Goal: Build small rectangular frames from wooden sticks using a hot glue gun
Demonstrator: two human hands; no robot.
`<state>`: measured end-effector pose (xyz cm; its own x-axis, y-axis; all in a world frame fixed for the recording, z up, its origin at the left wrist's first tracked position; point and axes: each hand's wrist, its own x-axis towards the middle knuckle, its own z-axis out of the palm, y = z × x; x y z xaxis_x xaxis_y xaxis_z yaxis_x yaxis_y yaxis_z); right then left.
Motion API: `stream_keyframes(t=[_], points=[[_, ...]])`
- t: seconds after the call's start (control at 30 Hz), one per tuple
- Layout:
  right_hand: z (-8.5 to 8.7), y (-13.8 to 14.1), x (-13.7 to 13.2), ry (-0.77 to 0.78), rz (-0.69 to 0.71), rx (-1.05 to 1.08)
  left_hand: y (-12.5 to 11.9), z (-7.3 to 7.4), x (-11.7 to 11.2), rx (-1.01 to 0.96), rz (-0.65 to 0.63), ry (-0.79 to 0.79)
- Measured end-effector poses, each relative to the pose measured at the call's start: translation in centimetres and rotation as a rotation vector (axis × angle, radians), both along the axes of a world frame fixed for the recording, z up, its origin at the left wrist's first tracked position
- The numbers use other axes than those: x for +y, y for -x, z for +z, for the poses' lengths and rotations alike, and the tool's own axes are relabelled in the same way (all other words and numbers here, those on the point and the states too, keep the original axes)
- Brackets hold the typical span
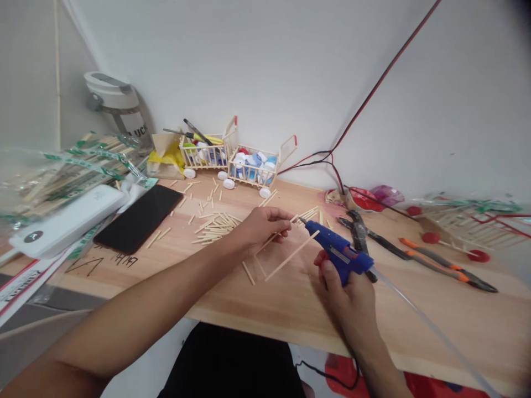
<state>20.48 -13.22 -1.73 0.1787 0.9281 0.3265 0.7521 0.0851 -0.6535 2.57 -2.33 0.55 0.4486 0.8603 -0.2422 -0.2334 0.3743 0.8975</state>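
Note:
My left hand point(265, 229) pinches the end of a small frame of thin wooden sticks point(286, 255), which rests on the wooden desk point(290, 298) and is partly raised. My right hand point(344, 293) is shut around the grip of a blue hot glue gun point(338, 250). The gun's nozzle points left and sits very close to the top of the stick frame. A long clear tube or glue stick point(435, 331) runs from the back of the gun toward the lower right. A loose heap of cut sticks point(215, 228) lies left of my left hand.
Two miniature stick carts holding bottle caps point(253, 168) stand at the back. Pliers point(440, 271) and cutters point(360, 232) lie right of the gun. A phone point(139, 218), a white power bank point(68, 221) and a plastic bag of sticks point(78, 171) sit on the left.

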Motion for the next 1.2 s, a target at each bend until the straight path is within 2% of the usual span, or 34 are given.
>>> stream_keyframes(t=[0.47, 1.2], points=[[-0.13, 0.06, -0.09, 0.015, -0.010, 0.005, -0.06, 0.20, -0.15, 0.057, 0.017, -0.020], [-0.43, -0.19, -0.02, -0.062, -0.005, -0.065, -0.12, 0.31, -0.14, 0.094, 0.015, -0.055]])
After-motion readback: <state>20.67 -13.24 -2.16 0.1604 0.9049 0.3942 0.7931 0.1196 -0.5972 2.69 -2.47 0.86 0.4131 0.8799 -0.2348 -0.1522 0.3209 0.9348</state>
